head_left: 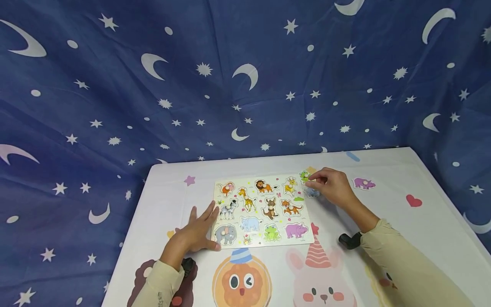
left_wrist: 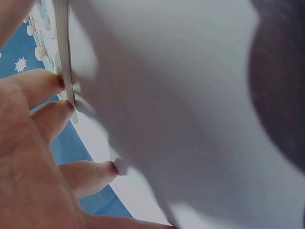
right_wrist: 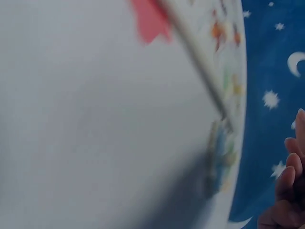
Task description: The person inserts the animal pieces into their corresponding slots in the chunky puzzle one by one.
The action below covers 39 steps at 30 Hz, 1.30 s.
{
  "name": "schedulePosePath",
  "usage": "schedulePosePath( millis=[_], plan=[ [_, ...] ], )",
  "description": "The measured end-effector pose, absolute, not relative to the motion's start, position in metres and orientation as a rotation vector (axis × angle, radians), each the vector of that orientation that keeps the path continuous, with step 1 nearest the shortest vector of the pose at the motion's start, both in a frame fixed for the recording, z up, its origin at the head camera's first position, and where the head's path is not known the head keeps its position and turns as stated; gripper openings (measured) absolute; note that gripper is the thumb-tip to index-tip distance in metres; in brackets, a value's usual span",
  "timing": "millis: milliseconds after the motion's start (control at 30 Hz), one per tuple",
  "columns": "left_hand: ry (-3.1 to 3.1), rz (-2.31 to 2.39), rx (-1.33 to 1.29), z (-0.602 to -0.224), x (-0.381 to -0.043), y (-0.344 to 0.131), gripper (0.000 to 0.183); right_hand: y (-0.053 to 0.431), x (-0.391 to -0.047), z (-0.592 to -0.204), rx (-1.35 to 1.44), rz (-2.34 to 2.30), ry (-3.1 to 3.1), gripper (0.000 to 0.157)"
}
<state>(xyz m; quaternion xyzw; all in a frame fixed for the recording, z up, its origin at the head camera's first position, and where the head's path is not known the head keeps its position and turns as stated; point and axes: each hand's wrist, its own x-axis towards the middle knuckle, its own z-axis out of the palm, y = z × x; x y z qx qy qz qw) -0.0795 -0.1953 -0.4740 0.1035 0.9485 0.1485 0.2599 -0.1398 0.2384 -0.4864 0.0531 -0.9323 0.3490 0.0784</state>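
A wooden peg puzzle board (head_left: 238, 243) with animal pictures lies on the table. My left hand (head_left: 197, 232) rests at its left side, fingers spread; two fingertips touch the board's edge in the left wrist view. Beyond the board's right edge lie a green frog puzzle piece (head_left: 304, 175) and a blue elephant puzzle piece (head_left: 312, 193), partly covered by my right hand (head_left: 333, 185). The right fingertips are close to the frog. In the blurred right wrist view, the right hand (right_wrist: 288, 186) appears apart from the pieces, with nothing visible in its fingers.
A purple hippo puzzle piece (head_left: 364, 183) lies farther right on the table. The white tablecloth (head_left: 383, 226) carries printed cartoon figures. A blue curtain (head_left: 245, 106) with moons and stars hangs behind the table's far edge.
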Motion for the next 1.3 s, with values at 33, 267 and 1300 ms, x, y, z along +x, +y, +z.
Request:
schedulePosePath(
  millis=[33, 267, 1300],
  plan=[
    [2.568, 0.403, 0.28, -0.474, -0.079, -0.195, 0.119, 0.242, -0.14, -0.49, 0.153, 1.029, -2.8, 0.021],
    [2.561, 0.402, 0.286, -0.476, -0.079, -0.197, 0.119, 0.258, -0.145, -0.511, 0.187, 1.019, -2.86, 0.019],
    [2.563, 0.396, 0.297, -0.476, -0.08, -0.196, 0.118, 0.276, -0.151, -0.525, 0.307, 0.983, -3.004, 0.012]
  ],
)
